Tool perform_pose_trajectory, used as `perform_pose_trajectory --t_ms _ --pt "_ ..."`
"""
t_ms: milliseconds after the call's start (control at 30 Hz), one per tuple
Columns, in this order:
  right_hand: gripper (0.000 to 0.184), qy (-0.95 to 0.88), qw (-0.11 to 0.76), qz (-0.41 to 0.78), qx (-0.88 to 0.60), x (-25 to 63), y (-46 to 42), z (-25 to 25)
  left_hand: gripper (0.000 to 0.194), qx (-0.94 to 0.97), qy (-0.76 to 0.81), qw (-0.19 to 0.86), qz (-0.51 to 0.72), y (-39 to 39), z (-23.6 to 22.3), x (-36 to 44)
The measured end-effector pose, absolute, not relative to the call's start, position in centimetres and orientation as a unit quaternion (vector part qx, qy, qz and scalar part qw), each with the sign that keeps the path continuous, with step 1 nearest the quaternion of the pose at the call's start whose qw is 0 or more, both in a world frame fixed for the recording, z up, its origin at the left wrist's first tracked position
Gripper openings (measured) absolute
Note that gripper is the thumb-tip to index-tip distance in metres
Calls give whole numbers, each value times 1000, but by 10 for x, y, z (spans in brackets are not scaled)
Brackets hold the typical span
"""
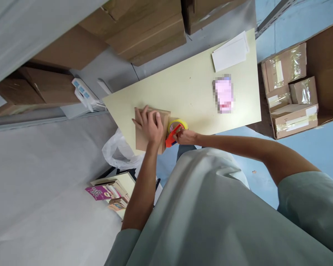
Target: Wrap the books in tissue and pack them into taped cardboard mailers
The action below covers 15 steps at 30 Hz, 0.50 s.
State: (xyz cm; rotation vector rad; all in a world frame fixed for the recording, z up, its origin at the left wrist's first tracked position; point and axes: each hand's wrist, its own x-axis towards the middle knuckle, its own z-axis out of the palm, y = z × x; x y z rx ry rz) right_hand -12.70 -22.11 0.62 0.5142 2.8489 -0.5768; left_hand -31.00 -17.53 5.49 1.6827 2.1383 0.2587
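Note:
A brown cardboard box (pixel 143 139) lies at the left end of the pale table (pixel 188 81). My left hand (pixel 151 125) rests on top of it with the fingers spread. At the box's right side, my right hand (pixel 184 136) is closed around a red tape dispenser (pixel 171 137) that carries a yellow roll of tape (pixel 180 122). The dispenser is against or very near the box edge; I cannot tell whether the tape sticks to the cardboard. My right fingers partly cover the dispenser's handle.
White sheets or envelopes (pixel 229 53) and a blurred pink item (pixel 224 94) lie on the table's right part. A large open carton (pixel 327 66) with taped boxes stands at the right. Books (pixel 111 192), a plastic bag (pixel 116 151) and a power strip (pixel 84 92) are at the left.

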Motion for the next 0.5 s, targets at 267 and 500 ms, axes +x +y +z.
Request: perform_pose_trajectory --t_ms 267,500 --pt "43 945 103 -202 236 -116 -216 2 37 620 749 205 108 -183 47 -298" --pt "45 897 153 -173 376 -49 -109 2 35 633 734 208 132 -186 41 -300"
